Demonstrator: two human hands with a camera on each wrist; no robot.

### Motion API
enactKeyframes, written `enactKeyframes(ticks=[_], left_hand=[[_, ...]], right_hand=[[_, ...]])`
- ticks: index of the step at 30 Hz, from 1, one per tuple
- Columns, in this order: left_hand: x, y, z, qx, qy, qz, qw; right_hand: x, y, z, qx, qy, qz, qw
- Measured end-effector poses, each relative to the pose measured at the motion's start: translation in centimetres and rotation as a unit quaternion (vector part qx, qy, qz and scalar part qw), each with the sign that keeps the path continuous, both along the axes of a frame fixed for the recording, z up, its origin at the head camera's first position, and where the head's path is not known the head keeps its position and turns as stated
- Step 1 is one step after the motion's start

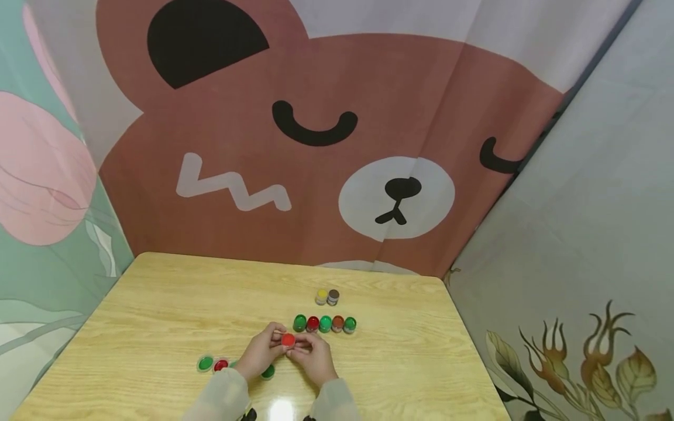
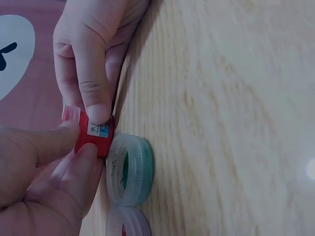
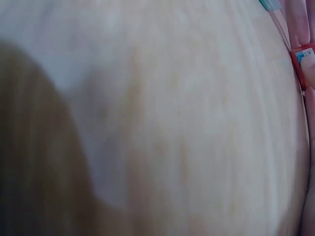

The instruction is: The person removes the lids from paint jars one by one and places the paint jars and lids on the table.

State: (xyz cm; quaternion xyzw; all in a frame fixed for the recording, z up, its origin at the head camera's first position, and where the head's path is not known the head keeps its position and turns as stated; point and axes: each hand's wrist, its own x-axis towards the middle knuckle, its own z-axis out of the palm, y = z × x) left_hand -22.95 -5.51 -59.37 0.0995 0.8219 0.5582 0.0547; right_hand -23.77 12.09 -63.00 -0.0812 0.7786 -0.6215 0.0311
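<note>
Both hands hold a small red paint jar [image 1: 288, 339] between them at the front middle of the table. My left hand [image 1: 259, 354] pinches it from the left, its thumb at the ridged clear lid [image 2: 72, 114]. From the other side my right hand [image 1: 315, 358] grips the jar, with the thumb on the white and blue label [image 2: 93, 130]. In the left wrist view, a ridged clear lid with green inside [image 2: 142, 169] stands close beside the jar. Only the jar's edge and some fingers show in the right wrist view.
Behind the hands stands a row of several paint jars [image 1: 325, 324] in green, red and brown. A yellow jar [image 1: 322, 297] and a brown jar [image 1: 333, 297] stand farther back. Left of the hands lie a green lid [image 1: 205, 363] and a red lid [image 1: 221, 365]; another green lid [image 1: 268, 372] is partly hidden.
</note>
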Motion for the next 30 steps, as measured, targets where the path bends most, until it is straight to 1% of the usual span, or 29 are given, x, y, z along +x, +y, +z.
enactKeyframes(ticks=[4, 7, 11, 15, 18, 21, 23, 27, 30], left_hand=[[-0.07, -0.21, -0.15, -0.016, 0.022, -0.016, 0.9995], [-0.04, -0.21, -0.02, -0.025, 0.034, -0.018, 0.9989], [0.05, -0.02, 0.21, -0.020, 0.024, -0.010, 0.9995], [0.10, 0.13, 0.12, -0.008, 0.002, 0.005, 1.0000], [0.09, 0.11, 0.10, 0.002, -0.006, 0.012, 0.9999], [0.09, -0.06, 0.12, 0.005, -0.007, 0.008, 0.9999], [0.08, -0.20, 0.13, 0.003, -0.003, 0.000, 1.0000], [0.04, -0.37, 0.19, -0.005, 0.005, -0.020, 0.9998], [0.03, -0.38, 0.26, -0.006, 0.005, -0.022, 0.9997]], right_hand=[[0.08, -0.13, -0.08, -0.001, -0.002, -0.004, 1.000], [0.04, -0.16, -0.29, 0.001, -0.002, -0.007, 1.000], [-0.03, -0.12, -0.25, 0.002, 0.002, -0.006, 1.000], [-0.01, -0.04, -0.01, -0.002, 0.006, -0.001, 1.000], [-0.06, 0.02, 0.16, 0.000, 0.002, 0.001, 1.000], [-0.13, 0.01, 0.20, 0.001, -0.004, 0.004, 1.000], [-0.17, -0.05, 0.17, 0.002, -0.008, 0.005, 1.000], [-0.12, -0.09, 0.13, 0.005, -0.003, 0.003, 1.000], [0.00, -0.11, 0.22, 0.007, 0.000, 0.001, 1.000]])
